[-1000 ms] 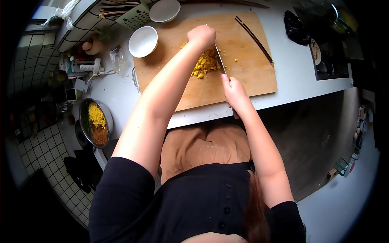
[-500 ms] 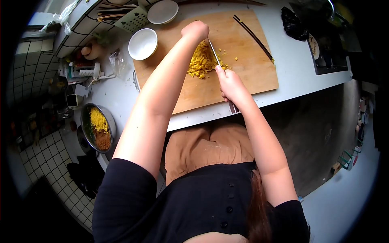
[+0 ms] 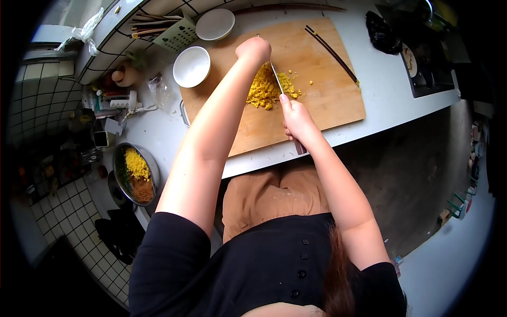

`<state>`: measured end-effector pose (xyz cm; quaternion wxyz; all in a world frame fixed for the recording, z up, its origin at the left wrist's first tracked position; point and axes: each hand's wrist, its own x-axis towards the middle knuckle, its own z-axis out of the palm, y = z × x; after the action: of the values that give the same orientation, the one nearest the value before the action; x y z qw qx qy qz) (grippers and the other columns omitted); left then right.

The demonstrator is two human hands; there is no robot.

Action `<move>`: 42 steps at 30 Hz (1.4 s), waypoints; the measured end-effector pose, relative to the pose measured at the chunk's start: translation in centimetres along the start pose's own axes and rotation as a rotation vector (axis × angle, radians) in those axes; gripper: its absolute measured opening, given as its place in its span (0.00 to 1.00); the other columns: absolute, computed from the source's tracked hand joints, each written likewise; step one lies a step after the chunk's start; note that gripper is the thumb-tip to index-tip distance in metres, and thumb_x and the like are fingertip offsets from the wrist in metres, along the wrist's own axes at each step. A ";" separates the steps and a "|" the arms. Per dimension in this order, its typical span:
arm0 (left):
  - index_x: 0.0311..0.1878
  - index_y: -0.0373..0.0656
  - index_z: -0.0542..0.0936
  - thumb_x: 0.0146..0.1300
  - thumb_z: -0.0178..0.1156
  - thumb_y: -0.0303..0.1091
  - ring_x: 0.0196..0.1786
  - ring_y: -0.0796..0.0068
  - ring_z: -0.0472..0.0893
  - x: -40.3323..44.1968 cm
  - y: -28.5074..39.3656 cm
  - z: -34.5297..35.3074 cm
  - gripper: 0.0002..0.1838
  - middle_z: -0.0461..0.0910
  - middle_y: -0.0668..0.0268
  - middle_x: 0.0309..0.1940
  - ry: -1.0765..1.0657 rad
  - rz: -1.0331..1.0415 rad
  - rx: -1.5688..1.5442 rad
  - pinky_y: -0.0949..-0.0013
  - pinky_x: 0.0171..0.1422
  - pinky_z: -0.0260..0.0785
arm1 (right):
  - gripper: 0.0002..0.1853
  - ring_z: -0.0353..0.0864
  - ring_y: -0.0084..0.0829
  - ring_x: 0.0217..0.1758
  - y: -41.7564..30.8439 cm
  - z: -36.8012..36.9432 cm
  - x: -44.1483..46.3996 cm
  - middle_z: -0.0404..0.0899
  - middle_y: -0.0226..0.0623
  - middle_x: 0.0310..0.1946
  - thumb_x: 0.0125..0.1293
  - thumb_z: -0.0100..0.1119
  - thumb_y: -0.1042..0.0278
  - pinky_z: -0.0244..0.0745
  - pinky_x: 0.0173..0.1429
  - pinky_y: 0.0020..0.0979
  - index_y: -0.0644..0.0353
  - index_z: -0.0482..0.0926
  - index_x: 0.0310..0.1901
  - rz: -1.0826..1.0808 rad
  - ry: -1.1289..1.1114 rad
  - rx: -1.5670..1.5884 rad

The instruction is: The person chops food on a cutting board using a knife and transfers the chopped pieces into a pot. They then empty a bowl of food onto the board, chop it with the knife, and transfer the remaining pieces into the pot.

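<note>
At ten o'clock from the yellow heap (image 3: 262, 91) on the board (image 3: 330, 98), a bowl (image 3: 191, 67) is set; at two, chopsticks (image 3: 333, 54). The knife (image 3: 277, 78), gripped by right hand (image 3: 298, 120) and left hand (image 3: 254, 50), has been shifted into the heap.

The head view looks steeply down and forward from close above the torso (image 3: 253, 261); the cutting board (image 3: 330, 100) farther off.

A knife (image 3: 277, 78) with a silver blade and dark brown handle, seen nearly edge-on, slants across chopped yellow food (image 3: 260, 92), heaped loosely on a wooden cutting board (image 3: 328, 100).
</note>
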<state>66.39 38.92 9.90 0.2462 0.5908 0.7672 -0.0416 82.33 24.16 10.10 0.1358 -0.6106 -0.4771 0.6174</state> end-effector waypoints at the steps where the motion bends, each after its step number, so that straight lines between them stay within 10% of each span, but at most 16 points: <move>1: 0.42 0.40 0.83 0.64 0.40 0.41 0.48 0.52 0.80 -0.4 -0.3 0.4 0.22 0.81 0.52 0.45 0.020 0.010 -0.017 0.56 0.52 0.72 | 0.27 0.63 0.23 0.10 2.3 0.8 1.0 0.62 0.28 0.13 0.72 0.39 0.41 0.63 0.14 0.29 0.58 0.62 0.27 -0.062 0.034 -0.030; 5: 0.45 0.42 0.83 0.64 0.42 0.38 0.49 0.58 0.81 -0.3 -0.2 1.0 0.20 0.82 0.56 0.45 0.036 -0.061 -0.035 0.60 0.51 0.74 | 0.32 0.77 0.60 0.39 1.8 0.8 0.7 0.77 0.64 0.30 0.72 0.39 0.44 0.71 0.45 0.46 0.73 0.75 0.33 -0.049 0.067 -0.107; 9: 0.47 0.43 0.83 0.62 0.44 0.38 0.51 0.58 0.81 1.3 -0.9 -0.6 0.19 0.82 0.57 0.48 -0.024 -0.067 -0.128 0.61 0.53 0.73 | 0.27 0.62 0.23 0.11 -4.7 -1.2 -0.8 0.62 0.29 0.14 0.72 0.38 0.40 0.64 0.15 0.29 0.57 0.61 0.27 0.182 -0.105 -0.015; 42: 0.43 0.41 0.83 0.66 0.42 0.40 0.47 0.57 0.82 1.5 -1.6 1.3 0.20 0.83 0.57 0.43 0.047 0.135 -0.068 0.61 0.48 0.75 | 0.29 0.64 0.26 0.10 -0.4 2.5 0.3 0.62 0.31 0.11 0.72 0.38 0.40 0.63 0.16 0.31 0.61 0.64 0.25 0.093 0.065 0.109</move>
<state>65.08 39.29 7.75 0.2503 0.6333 0.7321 0.0150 79.93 23.53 9.73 0.1555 -0.6434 -0.4094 0.6279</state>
